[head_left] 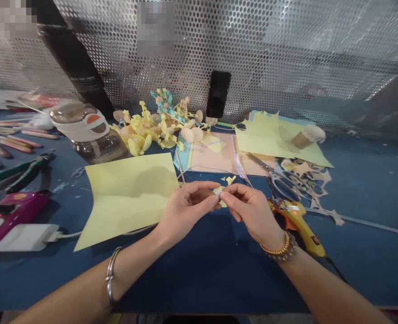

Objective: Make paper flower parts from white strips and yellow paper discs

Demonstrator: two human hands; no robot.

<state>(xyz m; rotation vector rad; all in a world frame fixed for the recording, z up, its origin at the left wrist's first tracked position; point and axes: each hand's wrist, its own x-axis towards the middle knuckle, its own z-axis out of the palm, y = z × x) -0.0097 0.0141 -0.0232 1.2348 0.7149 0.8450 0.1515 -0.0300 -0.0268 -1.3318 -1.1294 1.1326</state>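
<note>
My left hand (188, 204) and my right hand (249, 207) meet at the centre, both with closed fingers pinching a small pale yellow paper piece (219, 191) between their fingertips. A small yellow scrap (231, 180) shows just beyond the fingertips. Left of my left hand lies a large yellow paper sheet (131, 193). Beyond my hands are pink paper (214, 155) and a heap of yellow, peach and blue paper shapes (151, 128). A yellow glue gun (303, 227) and grey-handled scissors (283, 182) lie right of my right hand.
A lidded jar (91, 132), pliers (26, 171), coloured sticks (16, 143) and a magenta power strip (15, 218) with a white charger (26, 237) are at left. A phone (218, 94) leans on the perforated metal panel (192, 27). Paper offcuts (307, 173) and a ruler (371, 222) lie at right.
</note>
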